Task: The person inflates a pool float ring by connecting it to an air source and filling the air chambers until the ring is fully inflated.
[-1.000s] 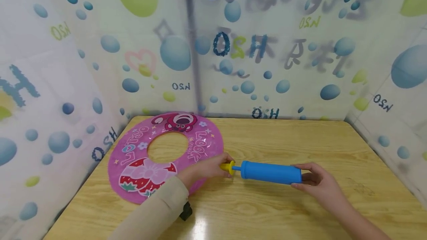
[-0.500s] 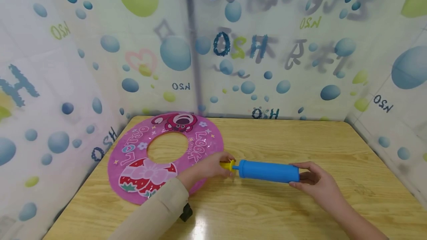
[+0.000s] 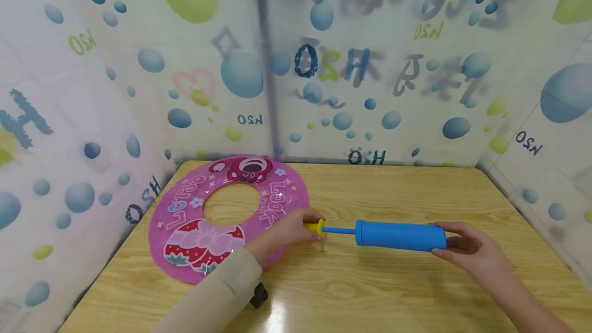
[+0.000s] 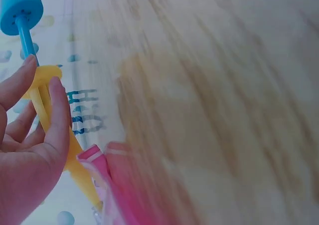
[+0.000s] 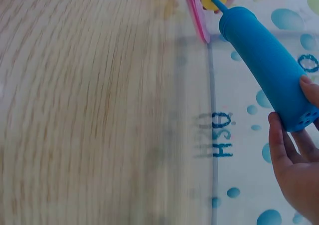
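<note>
A blue hand pump [image 3: 401,235] lies level just over the table in the head view, its thin blue rod [image 3: 339,230] drawn out to the left. My left hand [image 3: 296,230] grips the yellow nozzle end [image 4: 47,74] where the rod stops; in the left wrist view the yellow part runs down past the fingers toward the pink ring. The right hand [image 3: 474,248] holds the far end of the blue barrel between thumb and fingers, as the right wrist view also shows [image 5: 266,60]. A pink printed swim ring [image 3: 171,240], flat and round, lies beside and under the left forearm.
The wooden table [image 3: 393,189] carries the ring on its left half. Patterned sheets [image 3: 342,96] with bubbles and lettering rise behind and at both sides. A small black object [image 3: 259,296] shows under the left sleeve.
The right hand and blue barrel first moved slightly left toward the yellow end, then right, so more of the rod now shows. The left hand and the ring have stayed in place.
</note>
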`<action>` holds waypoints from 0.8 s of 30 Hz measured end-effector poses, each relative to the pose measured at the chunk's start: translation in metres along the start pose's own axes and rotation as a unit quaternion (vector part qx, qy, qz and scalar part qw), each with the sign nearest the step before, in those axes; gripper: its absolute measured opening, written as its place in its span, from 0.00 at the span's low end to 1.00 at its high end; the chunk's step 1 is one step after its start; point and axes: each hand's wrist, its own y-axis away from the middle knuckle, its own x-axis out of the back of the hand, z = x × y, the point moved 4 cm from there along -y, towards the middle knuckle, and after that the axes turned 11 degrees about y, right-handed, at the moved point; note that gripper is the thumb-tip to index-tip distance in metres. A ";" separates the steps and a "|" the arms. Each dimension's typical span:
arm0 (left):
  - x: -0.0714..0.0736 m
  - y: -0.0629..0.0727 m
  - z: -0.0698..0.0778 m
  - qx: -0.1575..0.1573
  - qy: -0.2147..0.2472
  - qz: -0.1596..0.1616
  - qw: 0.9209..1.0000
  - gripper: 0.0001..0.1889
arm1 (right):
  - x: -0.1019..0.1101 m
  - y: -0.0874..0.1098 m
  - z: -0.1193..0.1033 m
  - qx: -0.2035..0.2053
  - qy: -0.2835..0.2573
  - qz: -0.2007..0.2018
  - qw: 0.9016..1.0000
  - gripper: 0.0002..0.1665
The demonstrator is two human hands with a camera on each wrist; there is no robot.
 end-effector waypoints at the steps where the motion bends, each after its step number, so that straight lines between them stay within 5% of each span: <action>1: 0.000 0.000 0.000 0.002 -0.003 0.002 1.000 0.22 | 0.003 0.000 0.003 -0.004 -0.002 -0.001 1.000 0.33; 13: 0.000 -0.003 -0.005 0.031 0.013 0.008 0.999 0.21 | 0.039 0.005 0.031 -0.005 0.026 0.004 1.000 0.32; 19: 0.001 -0.004 -0.008 0.018 0.039 -0.001 0.999 0.21 | 0.045 0.007 0.035 -0.006 0.062 0.016 0.998 0.35; 24: 0.002 -0.003 -0.010 0.013 0.070 -0.015 0.997 0.22 | 0.042 0.005 0.029 -0.015 0.036 0.002 0.999 0.32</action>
